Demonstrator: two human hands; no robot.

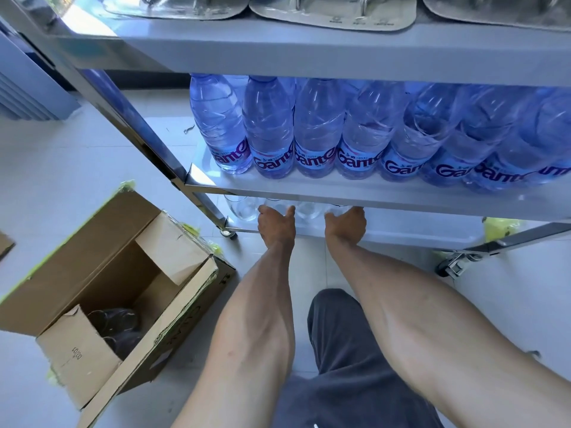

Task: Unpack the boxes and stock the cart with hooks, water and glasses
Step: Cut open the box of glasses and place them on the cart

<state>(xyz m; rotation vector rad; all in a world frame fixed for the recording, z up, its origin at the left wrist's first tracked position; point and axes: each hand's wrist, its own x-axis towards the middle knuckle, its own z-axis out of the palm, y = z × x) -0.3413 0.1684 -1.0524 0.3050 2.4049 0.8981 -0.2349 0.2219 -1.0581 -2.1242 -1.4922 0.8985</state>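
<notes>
I crouch before the three-tier steel cart [173, 156], both bare arms stretched toward its lowest shelf. My left hand [276, 222] and my right hand [346, 222] reach in under the edge of the middle shelf, side by side and a little apart. The fingers of both disappear beneath that shelf edge among the clear drinking glasses [244, 208] standing on the bottom tier, so I cannot tell whether either hand grasps a glass or only touches it. My left thumb points up and to the right; my right thumb points to the left.

On the middle shelf stands a tight row of clear plastic water bottles with blue and purple labels [315, 131], upright and touching one another, filling the shelf from near its left end to the right edge of view. On the top shelf lie flat blister packs of metal hooks on grey card [333, 10], several side by side.

To my left on the pale tiled floor [61, 168] sits an open brown cardboard box [102, 273], flaps up, with more clear glasses lying dim in its bottom. My knee in dark grey trousers [346, 350] shows between my forearms.
</notes>
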